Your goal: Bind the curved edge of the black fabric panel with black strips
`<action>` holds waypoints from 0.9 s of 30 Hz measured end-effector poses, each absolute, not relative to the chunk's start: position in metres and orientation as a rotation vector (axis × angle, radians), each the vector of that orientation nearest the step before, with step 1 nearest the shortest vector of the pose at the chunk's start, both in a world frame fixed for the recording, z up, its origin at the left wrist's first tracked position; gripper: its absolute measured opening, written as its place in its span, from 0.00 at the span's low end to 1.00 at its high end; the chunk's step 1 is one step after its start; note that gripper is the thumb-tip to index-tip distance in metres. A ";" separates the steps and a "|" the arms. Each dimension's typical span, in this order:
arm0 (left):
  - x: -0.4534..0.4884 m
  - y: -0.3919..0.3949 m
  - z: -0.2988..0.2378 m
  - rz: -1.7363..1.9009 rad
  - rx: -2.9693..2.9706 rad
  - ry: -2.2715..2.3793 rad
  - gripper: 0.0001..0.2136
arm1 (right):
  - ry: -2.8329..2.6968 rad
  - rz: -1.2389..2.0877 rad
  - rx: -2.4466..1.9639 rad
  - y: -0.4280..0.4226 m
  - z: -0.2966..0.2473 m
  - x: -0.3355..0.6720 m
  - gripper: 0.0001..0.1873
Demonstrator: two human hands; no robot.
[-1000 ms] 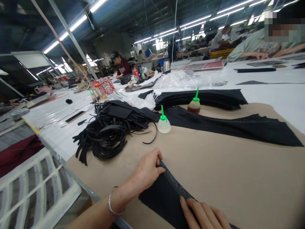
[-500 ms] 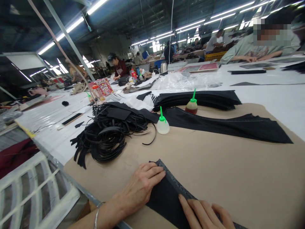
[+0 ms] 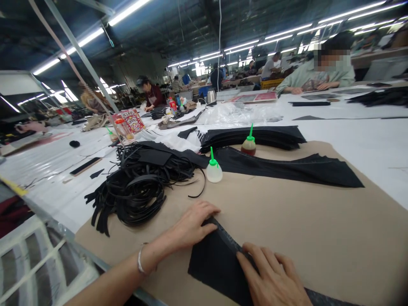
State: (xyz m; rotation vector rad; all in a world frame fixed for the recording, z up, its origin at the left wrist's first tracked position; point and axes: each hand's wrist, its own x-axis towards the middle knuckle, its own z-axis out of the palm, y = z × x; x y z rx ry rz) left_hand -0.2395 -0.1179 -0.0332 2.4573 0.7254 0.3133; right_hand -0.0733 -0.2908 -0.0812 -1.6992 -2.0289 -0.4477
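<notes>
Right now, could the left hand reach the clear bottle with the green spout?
Probably yes: the left hand rests on the black piece; only bare brown paper lies between it and the clear bottle.

**A large factory hall for cut-and-glue handwork**

Rows of long white fluorescent ceiling tubes [image 3: 242, 44] run over a dark, open roof. Beneath them stretch long white-topped worktables [image 3: 366, 140], where several people sit bent over flat pieces, among them a person in a pale green shirt [image 3: 314, 76] and a person in a dark red top [image 3: 154, 94].

The near bench is covered with a tan paper sheet [image 3: 302, 221]. It holds the following:
- a stack of flat black cut sheets [image 3: 255, 134]
- a tangled heap of narrow black strips [image 3: 140, 187]
- a clear squeeze bottle with a green nozzle [image 3: 214, 170]
- a brown-filled squeeze bottle with a green nozzle [image 3: 249, 145]
- a flat black panel with a perforated edge [image 3: 213, 263]
</notes>
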 end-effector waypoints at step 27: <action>-0.262 -0.132 -0.036 0.330 2.658 0.449 0.13 | -1.628 0.473 -2.020 -0.230 -0.058 -0.110 0.12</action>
